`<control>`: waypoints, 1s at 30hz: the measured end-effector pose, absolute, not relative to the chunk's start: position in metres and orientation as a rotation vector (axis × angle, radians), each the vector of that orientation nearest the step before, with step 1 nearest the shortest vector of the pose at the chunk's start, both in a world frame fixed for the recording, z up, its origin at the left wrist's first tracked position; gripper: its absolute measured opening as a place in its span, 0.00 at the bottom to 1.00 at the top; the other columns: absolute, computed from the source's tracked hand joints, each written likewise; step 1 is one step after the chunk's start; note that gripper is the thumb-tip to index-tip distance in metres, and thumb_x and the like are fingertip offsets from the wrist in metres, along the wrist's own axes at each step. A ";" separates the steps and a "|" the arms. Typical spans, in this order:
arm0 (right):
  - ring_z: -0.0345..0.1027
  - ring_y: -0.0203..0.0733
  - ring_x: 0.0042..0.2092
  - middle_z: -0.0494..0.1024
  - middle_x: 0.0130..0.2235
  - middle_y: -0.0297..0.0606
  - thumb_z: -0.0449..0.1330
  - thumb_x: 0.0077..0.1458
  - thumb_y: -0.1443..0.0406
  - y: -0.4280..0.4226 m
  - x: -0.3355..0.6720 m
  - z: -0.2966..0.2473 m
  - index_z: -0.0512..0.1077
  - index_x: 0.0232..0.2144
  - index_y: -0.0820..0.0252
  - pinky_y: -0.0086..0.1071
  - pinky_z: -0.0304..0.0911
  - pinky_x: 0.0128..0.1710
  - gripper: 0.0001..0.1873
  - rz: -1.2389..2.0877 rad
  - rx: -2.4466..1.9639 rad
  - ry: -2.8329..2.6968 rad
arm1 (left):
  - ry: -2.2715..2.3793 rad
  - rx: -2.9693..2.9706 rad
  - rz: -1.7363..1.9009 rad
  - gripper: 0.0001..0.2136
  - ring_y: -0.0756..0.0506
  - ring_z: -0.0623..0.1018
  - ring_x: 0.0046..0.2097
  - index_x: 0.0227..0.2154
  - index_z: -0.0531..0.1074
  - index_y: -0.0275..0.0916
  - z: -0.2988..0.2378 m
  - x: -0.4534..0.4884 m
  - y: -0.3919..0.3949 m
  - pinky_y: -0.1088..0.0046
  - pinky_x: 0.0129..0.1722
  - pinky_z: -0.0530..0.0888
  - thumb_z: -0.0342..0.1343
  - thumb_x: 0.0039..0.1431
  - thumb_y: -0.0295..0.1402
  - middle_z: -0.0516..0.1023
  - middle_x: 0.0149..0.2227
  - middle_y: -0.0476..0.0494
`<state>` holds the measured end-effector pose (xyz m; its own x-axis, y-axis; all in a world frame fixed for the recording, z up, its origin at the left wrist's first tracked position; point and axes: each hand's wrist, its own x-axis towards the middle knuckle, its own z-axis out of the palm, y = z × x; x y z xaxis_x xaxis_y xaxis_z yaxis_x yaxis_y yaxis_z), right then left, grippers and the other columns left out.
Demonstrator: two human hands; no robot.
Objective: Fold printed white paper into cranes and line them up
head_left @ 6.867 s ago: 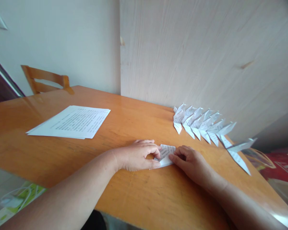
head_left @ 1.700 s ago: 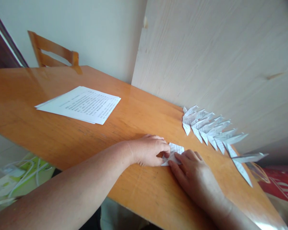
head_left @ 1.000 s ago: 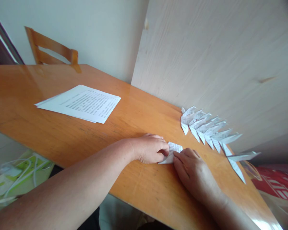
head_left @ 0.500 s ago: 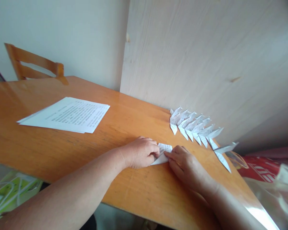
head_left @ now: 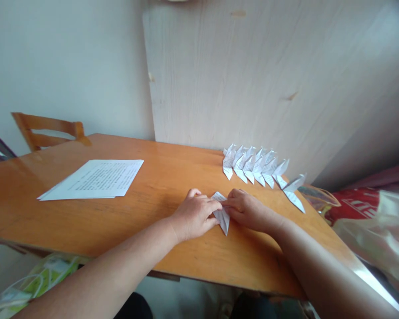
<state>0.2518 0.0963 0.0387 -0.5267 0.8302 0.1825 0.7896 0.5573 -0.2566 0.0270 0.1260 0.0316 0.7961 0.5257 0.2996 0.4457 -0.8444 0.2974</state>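
A small folded piece of printed paper (head_left: 222,218) lies on the table between my two hands, one pointed end towards me. My left hand (head_left: 197,213) grips its left side, thumb and forefinger closed at the edge. From the other side, the bent fingers of my right hand (head_left: 248,209) pinch its upper right part, close to my left fingertips. Part of the paper is hidden under the fingers. Beyond my right hand stands a row of folded paper shapes (head_left: 249,166) with upright points, and one more such paper shape (head_left: 294,190) sits apart at the row's right end.
A stack of printed sheets (head_left: 96,179) lies on the left of the wooden table (head_left: 166,177). A wooden chair (head_left: 51,126) stands behind it. Against the back leans a pale board (head_left: 219,79). Right of the table are a red bag (head_left: 355,204) and pale plastic (head_left: 385,226).
My view has tilted up and levelled. The folded paper has been turned, from lying sideways with printed side showing to a narrow shape pointing towards me. Both hands stay on it.
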 end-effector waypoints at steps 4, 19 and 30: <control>0.66 0.41 0.40 0.72 0.34 0.37 0.55 0.61 0.70 0.097 0.254 0.041 0.79 0.37 0.55 0.32 0.60 0.41 0.12 0.251 -1.285 -2.513 | 0.771 2.739 0.461 0.09 0.42 0.79 0.42 0.40 0.70 0.41 0.039 0.036 0.131 0.64 0.45 0.67 0.59 0.57 0.30 0.80 0.38 0.46; 0.69 0.42 0.42 0.75 0.42 0.41 0.58 0.56 0.70 0.096 0.257 0.037 0.71 0.47 0.60 0.34 0.62 0.43 0.16 0.388 -1.386 -2.277 | 0.585 2.576 0.298 0.11 0.46 0.74 0.42 0.43 0.73 0.42 0.042 0.044 0.160 0.71 0.41 0.72 0.55 0.57 0.26 0.71 0.43 0.46; 0.72 0.41 0.37 0.80 0.37 0.38 0.55 0.54 0.73 0.107 0.284 0.033 0.78 0.37 0.58 0.32 0.64 0.38 0.13 0.360 -1.598 -2.125 | 0.447 2.624 0.266 0.15 0.42 0.74 0.55 0.50 0.75 0.42 0.045 0.044 0.162 0.63 0.58 0.69 0.56 0.61 0.26 0.76 0.53 0.42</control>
